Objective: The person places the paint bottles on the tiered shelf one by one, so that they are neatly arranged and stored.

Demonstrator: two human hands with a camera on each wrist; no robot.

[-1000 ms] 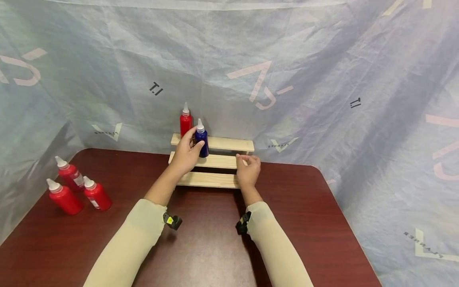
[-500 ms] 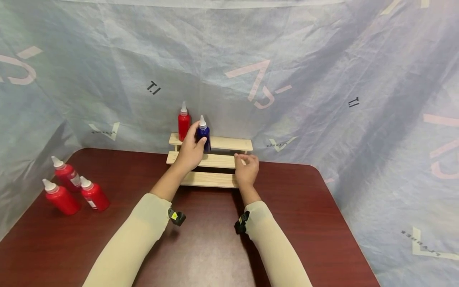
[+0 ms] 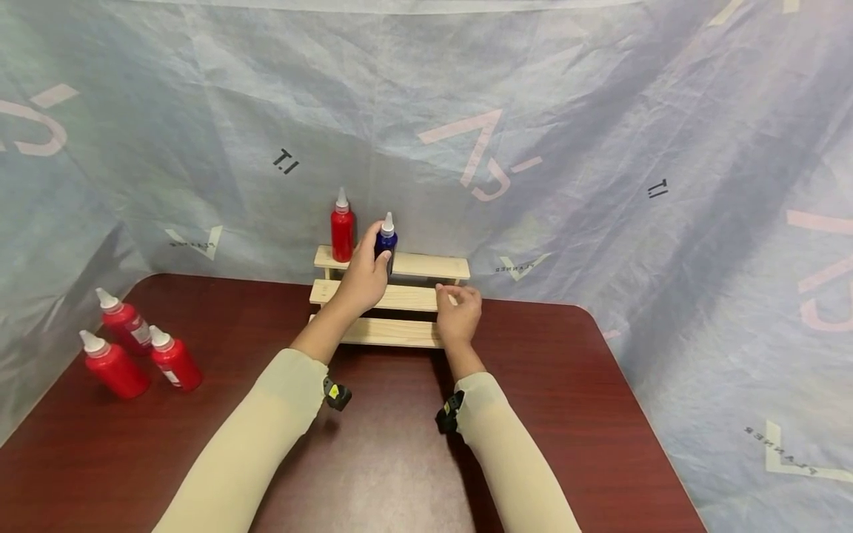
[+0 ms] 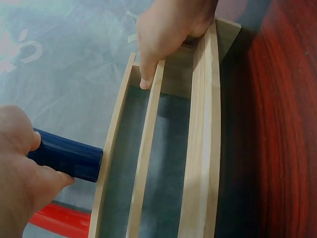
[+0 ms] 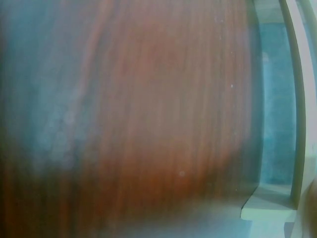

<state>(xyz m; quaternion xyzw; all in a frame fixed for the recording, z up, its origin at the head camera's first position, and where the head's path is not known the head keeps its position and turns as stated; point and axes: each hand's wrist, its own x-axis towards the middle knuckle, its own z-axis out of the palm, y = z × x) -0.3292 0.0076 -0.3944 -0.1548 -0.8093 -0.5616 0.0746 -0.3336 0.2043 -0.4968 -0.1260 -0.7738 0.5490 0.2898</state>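
Red-brown wood-grain bench [image 5: 148,99], blurred, pale wooden rack [image 5: 303,99] alongside, sliver of right hand [image 5: 312,210] near rack's end corner.

Blue bottle [image 4: 69,156] is looking like smooth, glossy plastic | white nozzle [image 3: 389,223] is showing duller plastic | red bottle [image 3: 343,238] is shining like glossy plastic | rack [image 3: 393,333] is showing smooth, matt wood | tabletop [image 3: 546,385] is reflecting light off glossy wood grain | backdrop [image 3: 333,89] is hanging as creased cloth | sleeves [image 3: 240,437] are showing matt cloth
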